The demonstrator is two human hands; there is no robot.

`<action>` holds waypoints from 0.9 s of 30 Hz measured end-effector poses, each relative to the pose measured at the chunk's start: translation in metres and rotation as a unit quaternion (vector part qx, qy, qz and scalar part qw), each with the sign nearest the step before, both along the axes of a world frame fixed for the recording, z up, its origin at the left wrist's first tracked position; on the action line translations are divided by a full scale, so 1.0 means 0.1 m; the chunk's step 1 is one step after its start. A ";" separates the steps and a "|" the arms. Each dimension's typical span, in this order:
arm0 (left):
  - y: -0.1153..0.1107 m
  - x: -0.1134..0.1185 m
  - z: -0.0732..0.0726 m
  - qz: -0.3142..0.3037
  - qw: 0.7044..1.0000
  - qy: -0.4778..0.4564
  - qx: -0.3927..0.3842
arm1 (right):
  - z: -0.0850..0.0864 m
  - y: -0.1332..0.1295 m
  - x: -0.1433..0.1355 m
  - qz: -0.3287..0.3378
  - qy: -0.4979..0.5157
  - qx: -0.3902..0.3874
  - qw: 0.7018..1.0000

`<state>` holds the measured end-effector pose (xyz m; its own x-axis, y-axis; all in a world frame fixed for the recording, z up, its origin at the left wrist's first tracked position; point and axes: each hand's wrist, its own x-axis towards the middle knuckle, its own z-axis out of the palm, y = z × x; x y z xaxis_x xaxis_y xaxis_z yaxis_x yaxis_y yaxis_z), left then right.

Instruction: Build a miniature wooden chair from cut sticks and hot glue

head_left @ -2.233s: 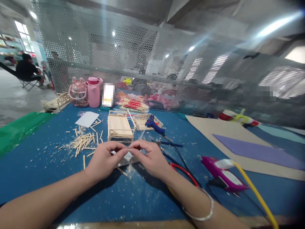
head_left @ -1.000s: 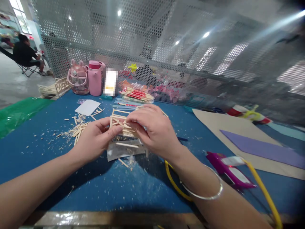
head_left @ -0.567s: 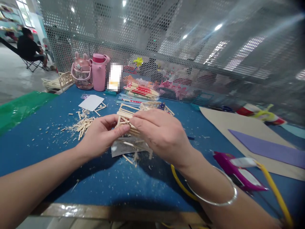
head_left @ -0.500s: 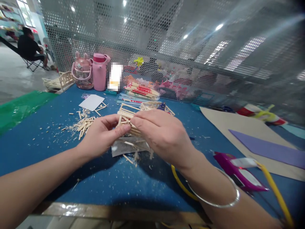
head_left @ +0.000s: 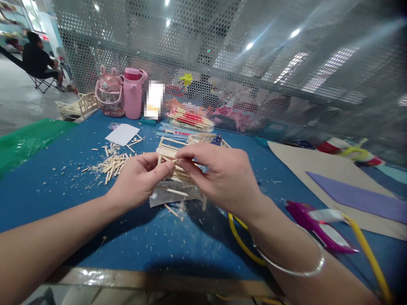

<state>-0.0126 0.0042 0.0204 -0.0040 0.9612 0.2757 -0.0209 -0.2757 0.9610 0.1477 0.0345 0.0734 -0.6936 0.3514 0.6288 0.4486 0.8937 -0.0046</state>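
My left hand (head_left: 135,178) is closed on a small frame of pale wooden sticks (head_left: 167,151), thumb in front and fingers behind. My right hand (head_left: 224,180), with a silver bangle on its wrist, pinches thumb and forefinger together at the frame's near right corner. What lies between those fingertips is too small to make out. Below both hands is a grey sheet (head_left: 161,199) with a loose stick (head_left: 177,192) on it. To the left spreads a pile of cut sticks (head_left: 115,166) among wood shavings.
Behind stand a pink bottle (head_left: 132,95), a clear pink jug (head_left: 110,95) and bagged sticks (head_left: 190,119) before a perforated metal screen (head_left: 203,51). At right are a purple device (head_left: 327,233) with a yellow cable, and a purple sheet (head_left: 356,197) on cardboard. A person (head_left: 36,59) sits far left.
My right hand's fingers have drawn slightly back and its thumb now shows below the forefinger. The left hand keeps its hold on the stick frame, nearly still.
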 end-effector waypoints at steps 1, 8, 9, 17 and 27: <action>0.00 0.00 0.00 0.003 1.000 0.004 -0.001 | 0.01 0.00 0.00 -0.004 0.018 -0.027 0.999; -0.02 0.02 0.02 0.006 1.000 0.006 0.004 | 0.04 0.01 -0.01 -0.004 0.062 -0.092 0.994; -0.01 0.01 0.02 0.003 1.000 0.004 0.004 | 0.03 0.01 -0.02 -0.004 0.068 -0.093 0.993; 0.01 -0.01 -0.02 0.011 1.000 -0.001 0.005 | -0.01 0.05 -0.02 0.005 0.036 -0.044 0.998; 0.03 -0.02 -0.01 0.009 1.000 -0.001 0.017 | -0.10 0.16 0.03 0.018 -0.043 0.150 0.988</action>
<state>-0.0142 0.0069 0.0192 -0.0212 0.9511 0.3082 -0.0168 -0.3086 0.9510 0.1504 0.0506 0.0638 -0.7578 0.1321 0.6390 0.4032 0.8648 0.2994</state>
